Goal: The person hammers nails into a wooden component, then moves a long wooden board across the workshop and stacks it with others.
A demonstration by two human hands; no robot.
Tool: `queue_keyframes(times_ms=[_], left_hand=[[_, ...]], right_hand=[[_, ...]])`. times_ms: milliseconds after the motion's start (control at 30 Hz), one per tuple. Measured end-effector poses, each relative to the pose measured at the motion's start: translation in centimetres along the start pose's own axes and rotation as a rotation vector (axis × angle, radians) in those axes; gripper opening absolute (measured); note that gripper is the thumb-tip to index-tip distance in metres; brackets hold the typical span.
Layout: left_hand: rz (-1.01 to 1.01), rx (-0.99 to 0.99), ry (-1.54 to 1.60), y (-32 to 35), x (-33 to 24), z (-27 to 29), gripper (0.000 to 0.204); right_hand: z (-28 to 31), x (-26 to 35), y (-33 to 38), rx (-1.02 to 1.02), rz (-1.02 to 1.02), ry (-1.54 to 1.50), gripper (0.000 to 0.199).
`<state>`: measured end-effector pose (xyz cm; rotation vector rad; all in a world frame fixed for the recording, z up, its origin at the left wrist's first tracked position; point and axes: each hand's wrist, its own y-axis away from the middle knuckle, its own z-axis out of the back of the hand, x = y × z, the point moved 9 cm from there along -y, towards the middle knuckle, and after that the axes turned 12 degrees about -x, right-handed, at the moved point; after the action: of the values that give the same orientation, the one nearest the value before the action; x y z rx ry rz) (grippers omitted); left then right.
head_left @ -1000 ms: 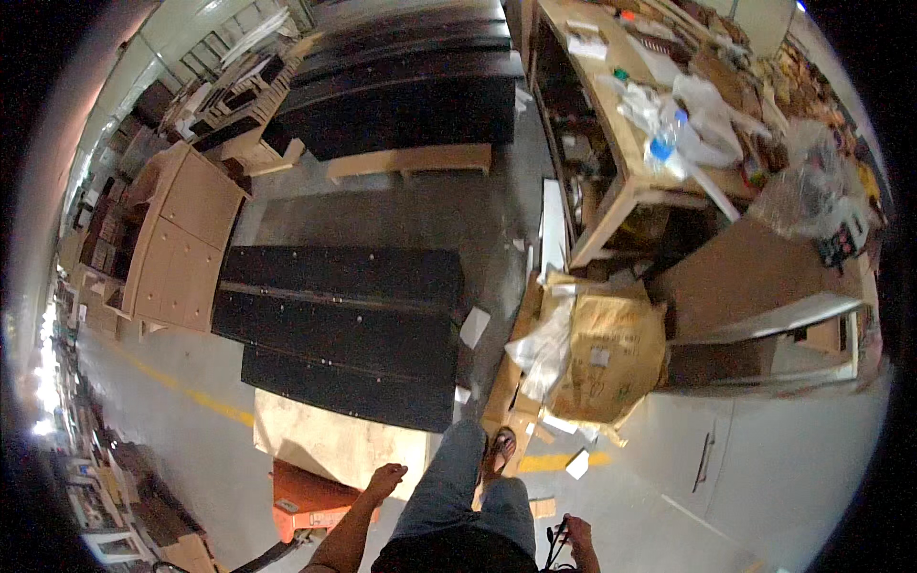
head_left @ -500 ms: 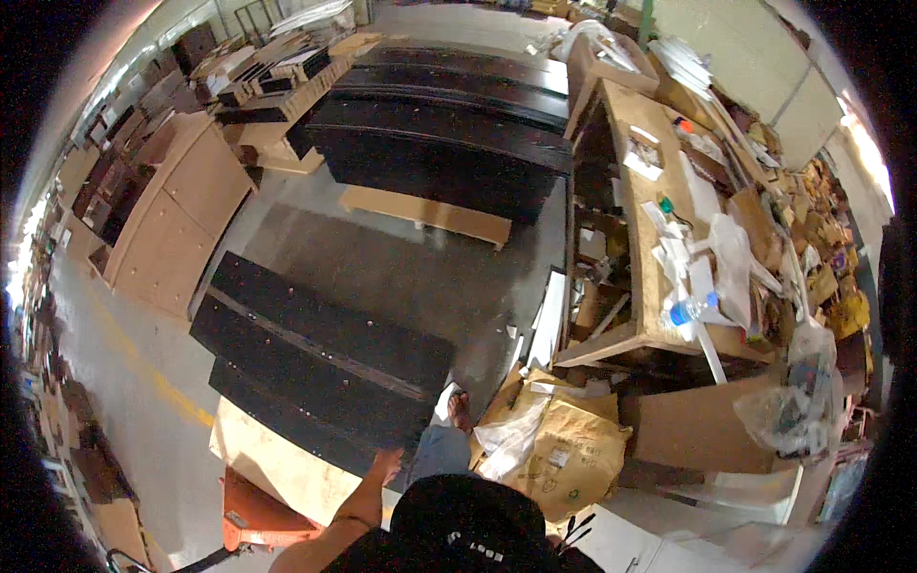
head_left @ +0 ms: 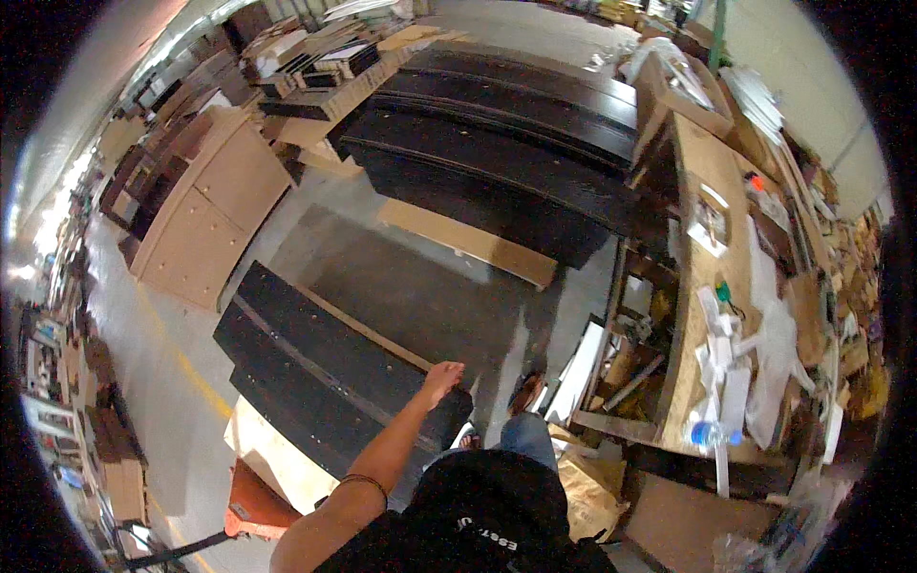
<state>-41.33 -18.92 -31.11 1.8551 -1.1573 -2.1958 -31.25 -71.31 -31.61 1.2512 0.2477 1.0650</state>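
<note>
Black pieces (head_left: 310, 368) lie lower left of centre on a pale board (head_left: 272, 447), probably to keep them off the floor (head_left: 158, 430); orange pallet jack (head_left: 256, 501) at the board's near end. Left hand (head_left: 442, 380) is at their right end, can't tell if it's gripping. Right hand's out of view.

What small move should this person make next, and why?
Perhaps a short step, keeping the forward foot off the white board: that board is close beside it, on the workbench side, and the near black stack, with the left hand over its end, hems the other side.
</note>
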Motion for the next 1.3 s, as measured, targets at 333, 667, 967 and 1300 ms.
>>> queue_keyframes(times_ms=[333, 667, 967, 1300], left_hand=[[-0.234, -0.019, -0.547, -15.7, -6.8, -11.3, 0.039], [-0.521, -0.144, -0.644, -28.9, -14.5, -10.3, 0.043], [0.133, -0.262, 0.052, -34.8, -11.6, -8.4, 0.055], [-0.091, -0.318, -0.004, -44.7, -21.2, -0.2, 0.06]], right_hand=[[11.0, 20.4, -8.4, -0.085, 0.156, 0.191, 0.045], [3.7, 45.4, -16.0, -0.057, 0.411, 0.397, 0.043], [-1.2, 65.6, -22.1, -0.31, 0.542, 0.611, 0.043], [-2.4, 78.9, -24.1, -0.494, 0.568, 0.666, 0.042]])
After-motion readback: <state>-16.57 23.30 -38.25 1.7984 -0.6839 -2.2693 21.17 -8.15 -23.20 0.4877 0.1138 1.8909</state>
